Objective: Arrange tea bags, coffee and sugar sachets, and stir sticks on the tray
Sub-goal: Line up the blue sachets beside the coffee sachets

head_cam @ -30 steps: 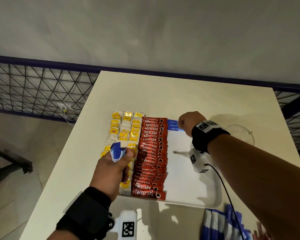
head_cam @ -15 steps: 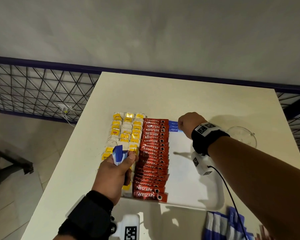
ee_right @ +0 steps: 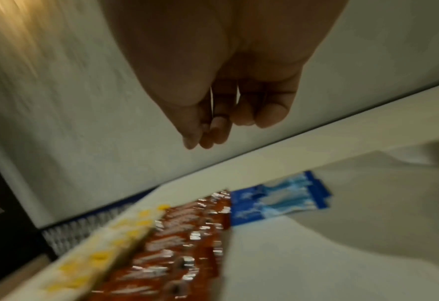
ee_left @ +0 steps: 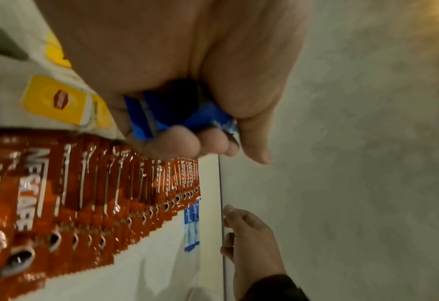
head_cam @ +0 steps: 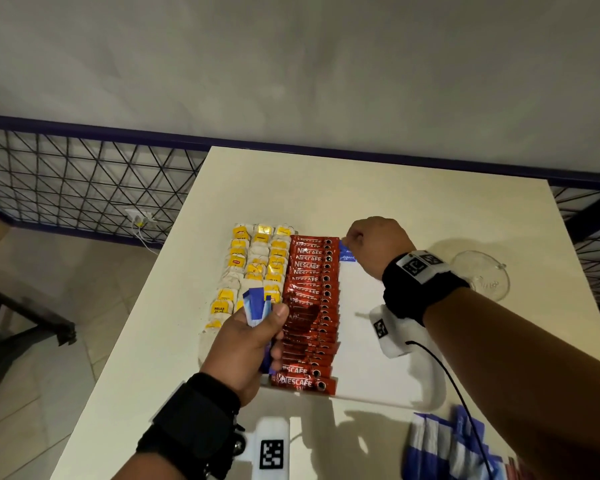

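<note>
A white tray [head_cam: 378, 341] holds columns of yellow-tagged tea bags [head_cam: 257, 258] on its left and an overlapping row of red Nescafe sachets [head_cam: 309, 306] beside them. A few blue sugar sachets [head_cam: 347, 254] [ee_right: 277, 199] lie at the tray's far end, right of the red row. My right hand [head_cam: 371, 240] [ee_right: 213, 126] hovers just over them, fingers curled against the thumb with nothing between them. My left hand [head_cam: 253, 327] grips a bundle of blue sachets [head_cam: 255, 301] [ee_left: 161, 114] above the near tea bags.
A clear glass bowl [head_cam: 482, 275] stands on the table right of the tray. A loose pile of blue-and-white sachets [head_cam: 444, 448] lies at the near right corner. The table's left edge drops to a floor with a wire fence [head_cam: 66, 181].
Little has changed. My right hand stays at the tray's far end by the blue sachets, and my left hand keeps its bundle in about the same place.
</note>
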